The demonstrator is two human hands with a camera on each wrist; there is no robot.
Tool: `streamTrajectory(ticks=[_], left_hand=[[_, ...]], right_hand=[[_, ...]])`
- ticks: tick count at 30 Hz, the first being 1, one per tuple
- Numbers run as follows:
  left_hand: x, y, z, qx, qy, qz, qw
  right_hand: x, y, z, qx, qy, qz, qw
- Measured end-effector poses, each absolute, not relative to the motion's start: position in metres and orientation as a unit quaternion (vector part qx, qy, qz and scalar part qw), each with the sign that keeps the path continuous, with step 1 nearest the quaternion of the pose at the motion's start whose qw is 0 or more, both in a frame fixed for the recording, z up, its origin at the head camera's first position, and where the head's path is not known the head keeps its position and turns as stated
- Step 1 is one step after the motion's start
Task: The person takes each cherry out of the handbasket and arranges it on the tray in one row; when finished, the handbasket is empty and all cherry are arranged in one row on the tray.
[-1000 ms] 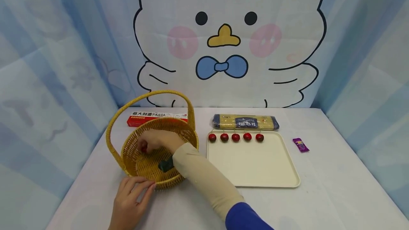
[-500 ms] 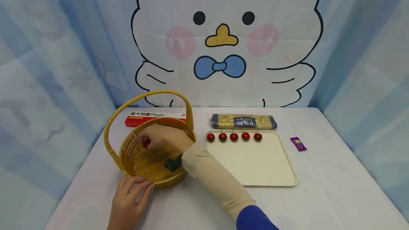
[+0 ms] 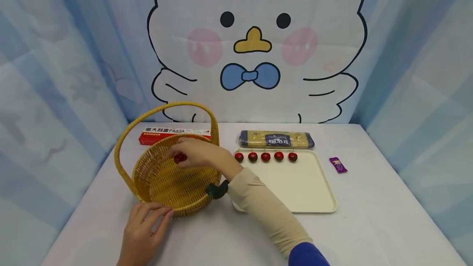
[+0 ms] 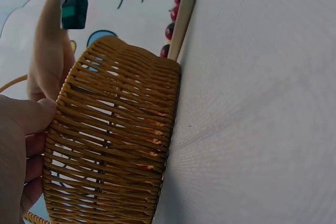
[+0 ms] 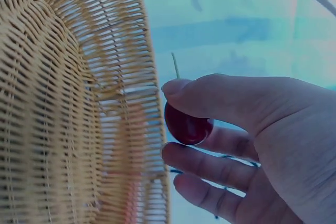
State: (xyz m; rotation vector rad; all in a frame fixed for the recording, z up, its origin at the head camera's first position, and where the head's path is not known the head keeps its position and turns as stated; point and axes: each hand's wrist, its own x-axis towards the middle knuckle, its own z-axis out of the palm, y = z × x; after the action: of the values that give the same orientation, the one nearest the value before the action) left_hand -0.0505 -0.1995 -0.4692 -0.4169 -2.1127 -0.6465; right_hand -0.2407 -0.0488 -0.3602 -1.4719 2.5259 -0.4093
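Note:
My right hand (image 3: pixel 201 154) pinches a dark red cherry (image 3: pixel 180 158) over the yellow wicker basket (image 3: pixel 173 186). In the right wrist view the cherry (image 5: pixel 188 128) sits between thumb and fingers, its green stem pointing up past the thumb. My left hand (image 3: pixel 144 229) grips the basket's near rim; in the left wrist view its thumb lies at the rim of the woven wall (image 4: pixel 118 129), with fingers bent behind. A row of several cherries (image 3: pixel 265 157) lies along the far edge of the cream tray (image 3: pixel 292 194), right of the basket.
A red pasta box (image 3: pixel 157 136) lies behind the basket, whose tall handle (image 3: pixel 184 104) arches above it. Behind the tray is a wrapped spaghetti pack (image 3: pixel 277 139). A small purple packet (image 3: pixel 338 165) lies right of the tray. Printed curtains enclose the table on its sides and back.
My right hand has risen from inside the basket with the cherry and shifted right. My left hand stays at the near rim. The whole scene has slid slightly left in the head view.

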Motion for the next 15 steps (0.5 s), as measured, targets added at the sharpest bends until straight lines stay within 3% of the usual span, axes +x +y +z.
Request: streamTrajectory(ticks=[15], left_hand=[[-0.051, -0.199, -0.468, -0.174, -0.841, -0.268, 0.437]], right_hand=[[-0.228, 0.028, -0.354, -0.443, 0.860, -0.242, 0.075]])
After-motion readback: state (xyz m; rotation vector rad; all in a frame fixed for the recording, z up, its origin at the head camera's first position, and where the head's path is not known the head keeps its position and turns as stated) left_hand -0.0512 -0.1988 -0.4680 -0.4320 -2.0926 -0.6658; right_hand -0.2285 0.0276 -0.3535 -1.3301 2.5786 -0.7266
